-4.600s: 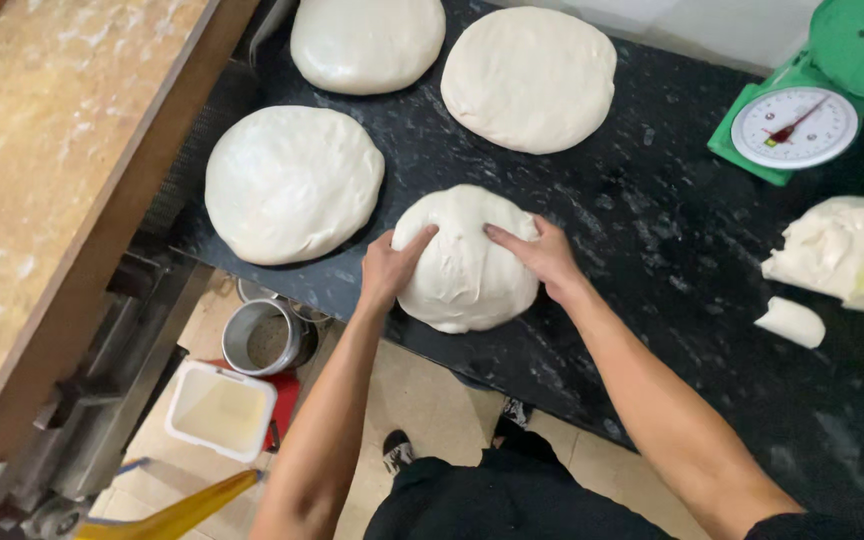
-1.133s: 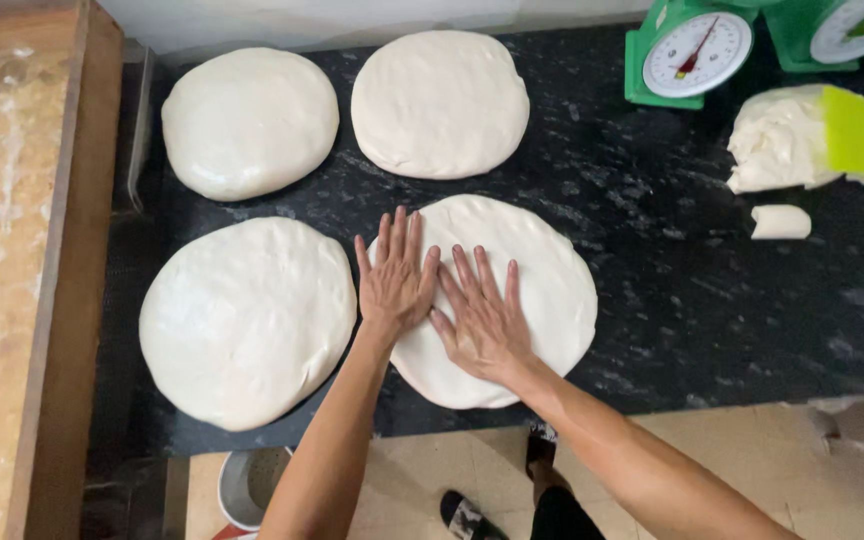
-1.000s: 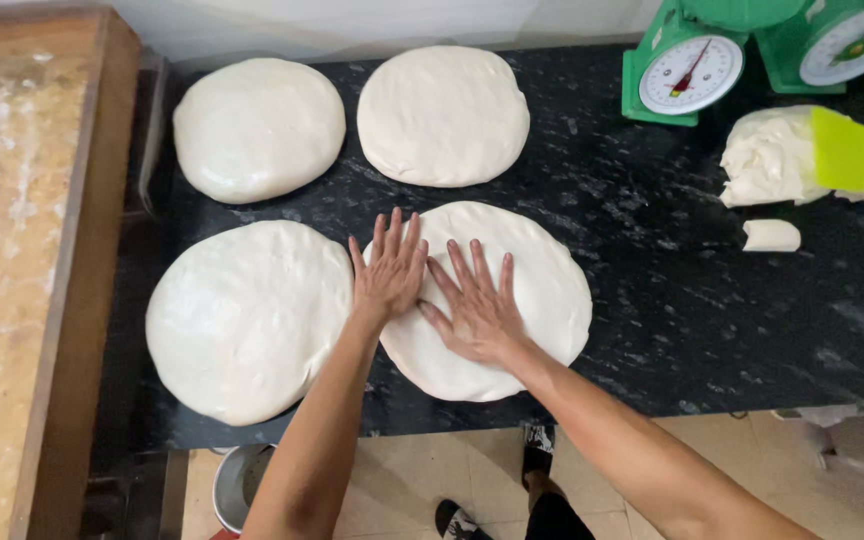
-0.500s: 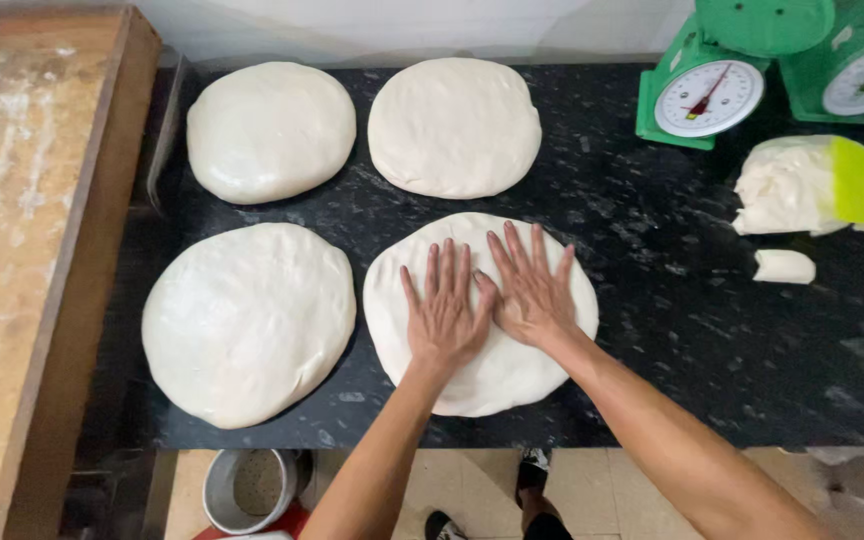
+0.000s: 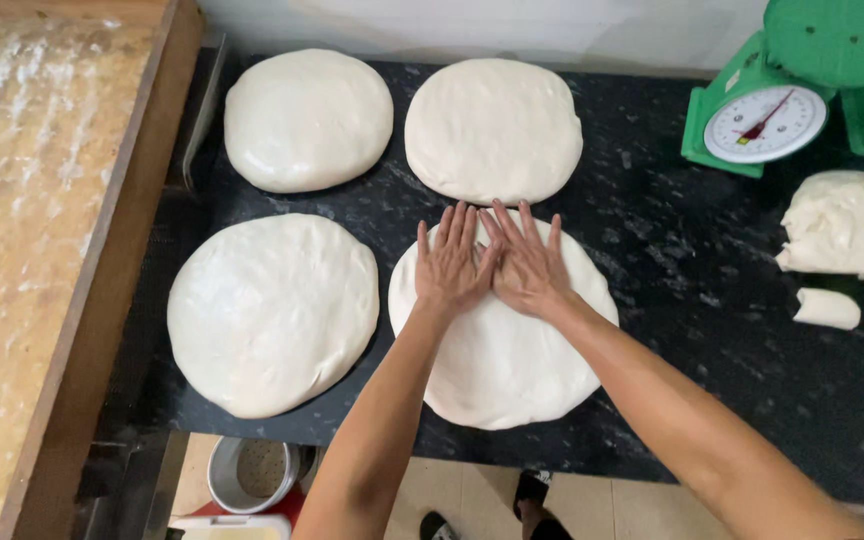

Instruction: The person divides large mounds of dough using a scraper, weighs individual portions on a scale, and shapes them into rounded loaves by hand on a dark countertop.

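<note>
Both hands lay flat, fingers spread, with nothing clasped in either grip: the left hand and right hand pressed side by side, index fingers touching, on the far half of the near-right dough disc. That disc sat on the dark speckled bench, its near edge close to the bench's front rim, slightly oval with the long axis running toward the person (fingers pointed away, toward the wall). Three more flattened discs lay around it: near-left, far-left, far-right. A green scale and a dough lump stood well apart to the right.
</note>
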